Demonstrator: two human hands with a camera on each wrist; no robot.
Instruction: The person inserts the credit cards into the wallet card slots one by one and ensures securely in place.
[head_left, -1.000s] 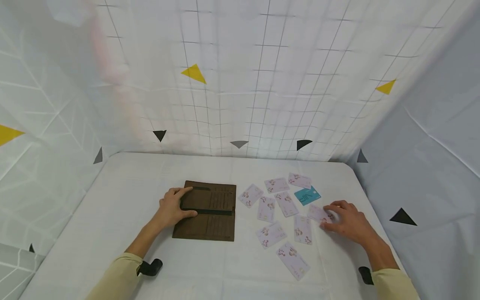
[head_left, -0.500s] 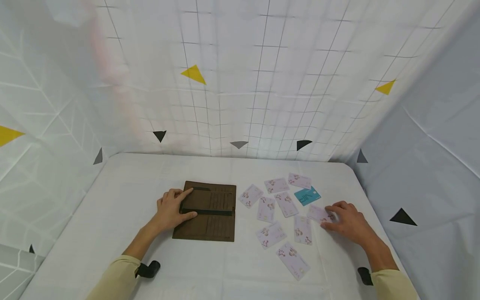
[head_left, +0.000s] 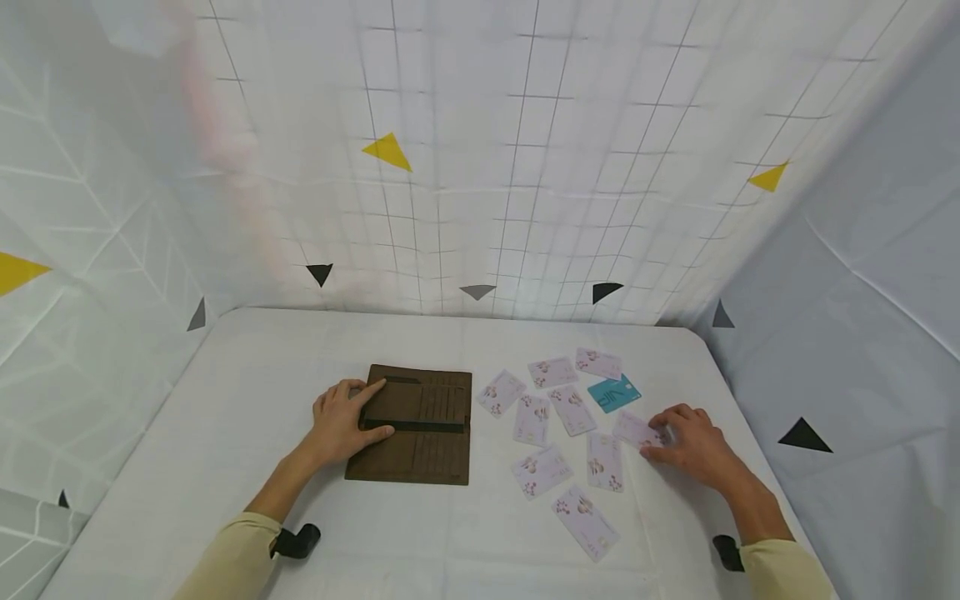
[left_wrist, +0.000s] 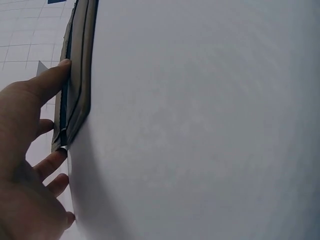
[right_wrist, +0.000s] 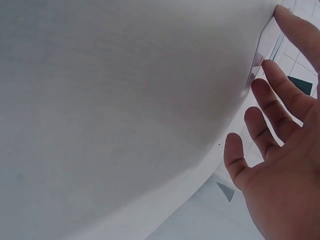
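A brown wallet (head_left: 438,454) lies unfolded on the white table, card slots facing up. My left hand (head_left: 337,423) rests at its left side, forefinger and thumb spread on it; in the left wrist view the left hand (left_wrist: 22,135) touches the wallet's edge (left_wrist: 80,65). At the right, my right hand (head_left: 693,446) has thumb and forefinger at the right end of a pale floral card (head_left: 632,427), which lies on the table. The right wrist view shows the right hand (right_wrist: 285,135) with fingers spread and relaxed, thumb and forefinger touching a card (right_wrist: 259,57).
Several pale floral cards (head_left: 542,472) are scattered between the wallet and my right hand. A teal card (head_left: 613,394) lies among them, partly under a floral card (head_left: 598,363). White cloth walls (head_left: 480,192) stand behind and beside the table (head_left: 360,546).
My left hand has shifted very slightly left along the wallet. The right hand stays almost still at the same card; the other cards have not moved.
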